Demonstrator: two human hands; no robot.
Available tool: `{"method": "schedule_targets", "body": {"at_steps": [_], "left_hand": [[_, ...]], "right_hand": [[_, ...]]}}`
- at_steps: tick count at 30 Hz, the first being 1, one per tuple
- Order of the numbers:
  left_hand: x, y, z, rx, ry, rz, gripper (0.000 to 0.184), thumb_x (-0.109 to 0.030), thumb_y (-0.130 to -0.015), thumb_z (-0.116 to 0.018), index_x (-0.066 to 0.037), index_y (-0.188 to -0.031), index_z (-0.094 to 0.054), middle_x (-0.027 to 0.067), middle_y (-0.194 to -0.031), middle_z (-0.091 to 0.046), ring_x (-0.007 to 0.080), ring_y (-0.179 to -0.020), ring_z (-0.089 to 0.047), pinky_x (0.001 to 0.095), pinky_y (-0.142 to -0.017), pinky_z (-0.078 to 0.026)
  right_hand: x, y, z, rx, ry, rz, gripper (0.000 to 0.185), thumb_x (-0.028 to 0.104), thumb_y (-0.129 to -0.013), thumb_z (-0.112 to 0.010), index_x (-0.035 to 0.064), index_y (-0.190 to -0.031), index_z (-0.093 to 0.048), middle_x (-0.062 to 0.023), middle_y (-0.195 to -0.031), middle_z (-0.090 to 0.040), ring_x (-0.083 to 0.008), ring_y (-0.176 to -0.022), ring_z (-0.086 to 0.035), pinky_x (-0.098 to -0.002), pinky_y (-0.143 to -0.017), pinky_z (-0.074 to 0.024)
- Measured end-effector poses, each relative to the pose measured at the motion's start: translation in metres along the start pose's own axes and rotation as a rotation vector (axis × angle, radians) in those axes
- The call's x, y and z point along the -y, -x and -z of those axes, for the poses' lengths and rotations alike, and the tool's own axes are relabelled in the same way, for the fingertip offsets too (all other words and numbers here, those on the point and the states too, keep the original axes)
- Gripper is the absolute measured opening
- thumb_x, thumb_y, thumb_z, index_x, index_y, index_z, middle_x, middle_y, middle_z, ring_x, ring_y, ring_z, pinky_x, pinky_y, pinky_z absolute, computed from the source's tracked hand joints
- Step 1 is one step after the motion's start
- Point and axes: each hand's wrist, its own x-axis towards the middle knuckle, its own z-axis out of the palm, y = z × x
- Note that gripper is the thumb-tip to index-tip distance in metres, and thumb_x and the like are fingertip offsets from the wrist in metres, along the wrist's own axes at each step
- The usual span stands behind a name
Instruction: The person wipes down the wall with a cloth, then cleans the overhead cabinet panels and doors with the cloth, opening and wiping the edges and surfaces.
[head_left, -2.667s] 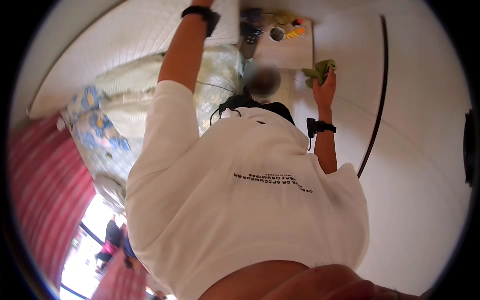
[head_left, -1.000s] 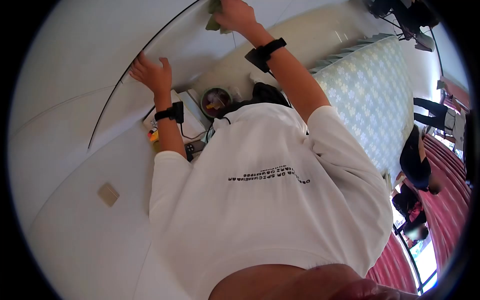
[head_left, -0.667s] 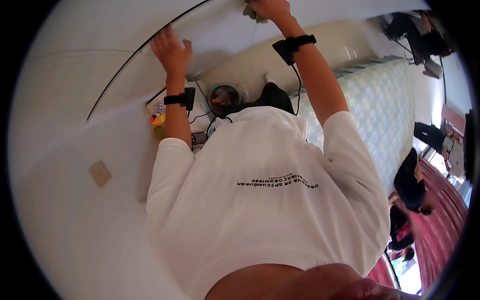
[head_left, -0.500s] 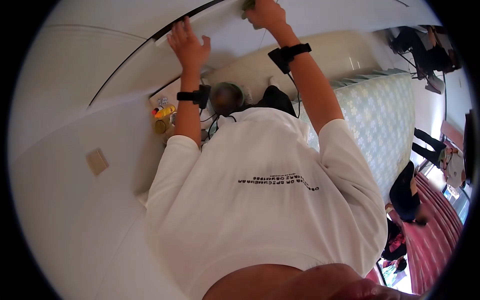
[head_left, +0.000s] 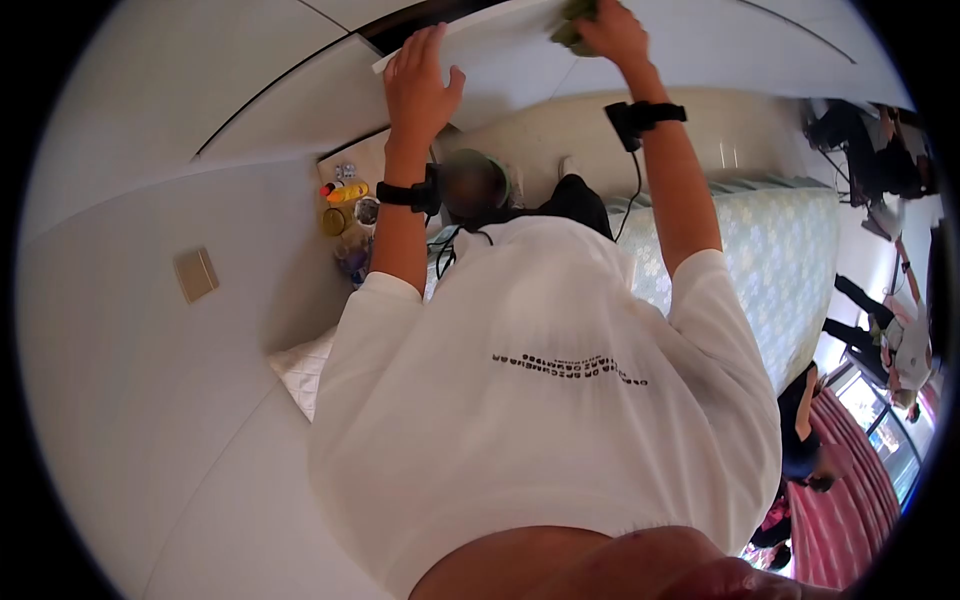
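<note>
Person's left hand (head_left: 420,85) open, nothing gripped, at the white panel's (head_left: 500,50) edge, right hand (head_left: 617,36) closed round a green cloth (head_left: 573,28) up by that panel, yellow bottle (head_left: 352,192) on the tabletop (head_left: 364,152) near the left forearm.

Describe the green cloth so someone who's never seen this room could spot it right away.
Start at the white T-shirt filling the middle of the view, then follow the right arm up past its black wrist strap. The right hand, near the top edge, holds the cloth. It is crumpled and olive green, standing out against the pale panel beside it.
</note>
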Motion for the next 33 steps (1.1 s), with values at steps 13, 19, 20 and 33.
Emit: {"method": "schedule_targets", "body": {"at_steps": [13, 19, 20, 33], "left_hand": [[-0.005, -0.004, -0.027, -0.038, -0.173, 0.034, 0.077, -0.032, -0.080, -0.074, -0.005, -0.146, -0.042, 0.0187, -0.142, -0.047, 0.0376, -0.136, -0.039, 0.0574, -0.113, -0.024], [0.003, 0.001, -0.031, -0.066, -0.125, -0.042, 0.084, -0.033, -0.077, -0.077, -0.009, -0.147, -0.038, 0.0121, -0.143, -0.043, 0.0335, -0.137, -0.036, 0.0598, -0.112, -0.017], [0.003, 0.004, -0.031, -0.065, -0.118, -0.041, 0.084, -0.033, -0.077, -0.077, -0.010, -0.147, -0.038, 0.0120, -0.144, -0.043, 0.0334, -0.138, -0.036, 0.0596, -0.113, -0.018], [-0.008, -0.004, -0.018, 0.041, -0.021, 0.143, 0.080, -0.017, -0.082, -0.068, 0.002, -0.151, -0.031, 0.0273, -0.147, -0.039, 0.0442, -0.142, -0.030, 0.0616, -0.117, -0.020]], "right_hand": [[0.040, 0.006, 0.018, -0.030, -0.204, -0.349, 0.073, 0.018, -0.080, -0.060, 0.0112, -0.148, -0.036, -0.0200, -0.100, -0.072, -0.0411, -0.092, -0.068, -0.0520, -0.079, -0.0541], [0.107, 0.043, -0.029, -0.057, -0.424, -0.059, 0.067, 0.011, -0.084, -0.057, 0.0130, -0.148, -0.038, -0.0185, -0.107, -0.071, -0.0401, -0.094, -0.068, -0.0482, -0.082, -0.0549], [0.103, 0.045, -0.043, -0.104, -0.514, 0.013, 0.068, 0.010, -0.084, -0.058, 0.0133, -0.149, -0.039, -0.0175, -0.112, -0.070, -0.0395, -0.097, -0.067, -0.0478, -0.084, -0.0546], [-0.006, -0.002, -0.021, -0.018, 0.108, -0.194, 0.084, 0.036, -0.079, -0.068, 0.0269, -0.153, -0.031, -0.0162, -0.124, -0.066, -0.0428, -0.112, -0.063, -0.0553, -0.088, -0.0515]]}}
